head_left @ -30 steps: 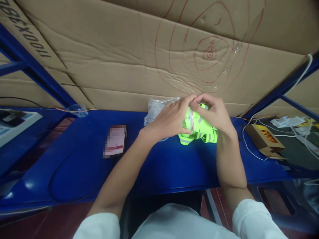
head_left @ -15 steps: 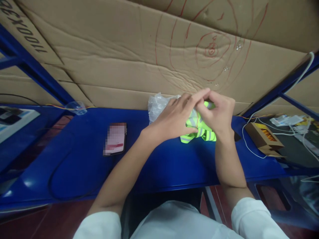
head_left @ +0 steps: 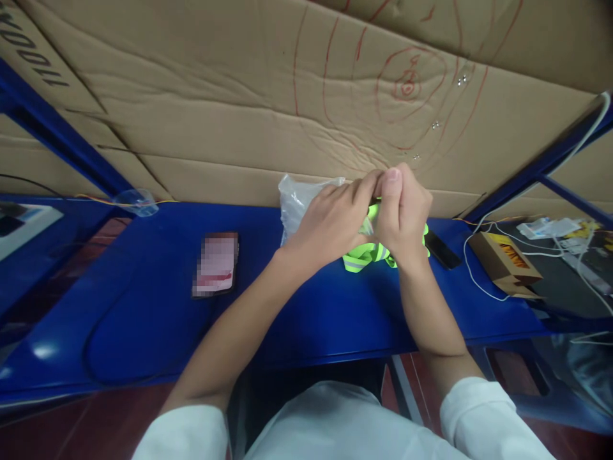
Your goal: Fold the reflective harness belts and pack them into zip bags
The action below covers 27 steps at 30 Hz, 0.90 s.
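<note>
A bundle of neon yellow-green reflective straps with grey stripes is between my hands, just above the blue table. My left hand wraps around its left side, fingers curled over the top. My right hand is closed at its upper right, its thumb near the left fingertips. Both hands cover much of the bundle, and the fingertips' exact grip is hidden. A crumpled clear plastic bag sits behind and left of my left hand; I cannot tell whether they touch.
A phone with a lit screen lies on the blue table, left. A dark flat object is right of the straps. An open cardboard box and white cables stand farther right. A clear cup lies back left, before a cardboard wall.
My right hand has moved left and turned, closing in against my left hand over the straps. More of the dark flat object shows on the right. The view has shifted slightly.
</note>
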Motion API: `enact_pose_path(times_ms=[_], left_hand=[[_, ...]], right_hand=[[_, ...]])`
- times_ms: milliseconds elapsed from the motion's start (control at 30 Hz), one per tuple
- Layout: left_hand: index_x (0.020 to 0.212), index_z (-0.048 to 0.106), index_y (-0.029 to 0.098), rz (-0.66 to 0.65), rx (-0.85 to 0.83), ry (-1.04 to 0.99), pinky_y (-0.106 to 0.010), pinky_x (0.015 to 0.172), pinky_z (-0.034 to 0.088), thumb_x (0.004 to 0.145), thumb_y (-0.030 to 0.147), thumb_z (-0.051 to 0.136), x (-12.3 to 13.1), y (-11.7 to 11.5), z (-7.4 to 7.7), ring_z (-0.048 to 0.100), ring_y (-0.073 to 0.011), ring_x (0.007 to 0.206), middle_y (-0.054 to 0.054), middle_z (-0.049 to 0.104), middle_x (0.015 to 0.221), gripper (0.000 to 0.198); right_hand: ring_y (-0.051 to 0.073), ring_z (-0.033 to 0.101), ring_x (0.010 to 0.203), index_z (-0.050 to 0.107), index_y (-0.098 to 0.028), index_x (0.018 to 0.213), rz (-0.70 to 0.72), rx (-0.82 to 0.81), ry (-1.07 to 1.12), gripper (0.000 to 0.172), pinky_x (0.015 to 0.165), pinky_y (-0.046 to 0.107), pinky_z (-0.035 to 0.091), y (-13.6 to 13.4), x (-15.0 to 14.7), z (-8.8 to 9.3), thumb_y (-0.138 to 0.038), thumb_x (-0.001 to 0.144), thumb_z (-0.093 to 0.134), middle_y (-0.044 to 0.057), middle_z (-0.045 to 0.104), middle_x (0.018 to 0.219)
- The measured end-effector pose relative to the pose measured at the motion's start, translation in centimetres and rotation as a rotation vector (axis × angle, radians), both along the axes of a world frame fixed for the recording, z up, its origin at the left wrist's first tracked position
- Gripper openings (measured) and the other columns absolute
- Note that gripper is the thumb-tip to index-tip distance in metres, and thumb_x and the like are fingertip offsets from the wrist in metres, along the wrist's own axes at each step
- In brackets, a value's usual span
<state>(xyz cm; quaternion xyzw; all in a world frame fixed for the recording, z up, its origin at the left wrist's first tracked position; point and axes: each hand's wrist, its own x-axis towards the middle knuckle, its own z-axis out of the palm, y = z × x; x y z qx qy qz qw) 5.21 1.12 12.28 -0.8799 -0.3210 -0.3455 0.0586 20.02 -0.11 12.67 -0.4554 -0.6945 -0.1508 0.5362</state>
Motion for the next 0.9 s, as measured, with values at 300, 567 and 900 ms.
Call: enact_pose_path(times_ms=[300, 567, 900], left_hand=[[0.168, 0.021, 0.027, -0.037, -0.075, -0.074, -0.042, 0.096, 0.058, 0.082, 0.044, 0.087, -1.9, 0.8, 0.7, 0.076, -0.0335, 0.109, -0.011, 0.076, 0.124, 0.110], [0.169, 0.016, 0.030, -0.014, -0.107, -0.058, -0.036, 0.085, 0.058, 0.084, 0.041, 0.088, -2.9, -0.1, 1.6, 0.077, -0.0341, 0.109, -0.009, 0.070, 0.141, 0.112], [0.169, 0.017, 0.029, 0.030, -0.194, -0.079, -0.036, 0.085, 0.057, 0.083, 0.043, 0.086, -4.2, 0.5, 2.5, 0.076, -0.0304, 0.103, -0.004, 0.076, 0.117, 0.111]], right_hand=[[0.018, 0.063, 0.081, 0.056, -0.024, 0.095, 0.105, -0.028, -0.107, 0.029, 0.074, 0.034, 0.048, -0.3, -0.4, 0.4, -0.042, 0.114, 0.042, 0.005, 0.065, 0.090], [0.020, 0.070, 0.103, 0.065, -0.022, 0.104, 0.405, -0.107, -0.209, 0.008, 0.092, 0.037, 0.056, -1.0, 0.4, 1.9, -0.028, 0.106, 0.060, 0.007, 0.072, 0.108], [0.023, 0.073, 0.117, 0.078, -0.026, 0.111, 0.490, -0.270, -0.053, 0.020, 0.106, 0.042, 0.058, -1.2, 0.5, 1.8, -0.039, 0.104, 0.065, 0.004, 0.077, 0.118]])
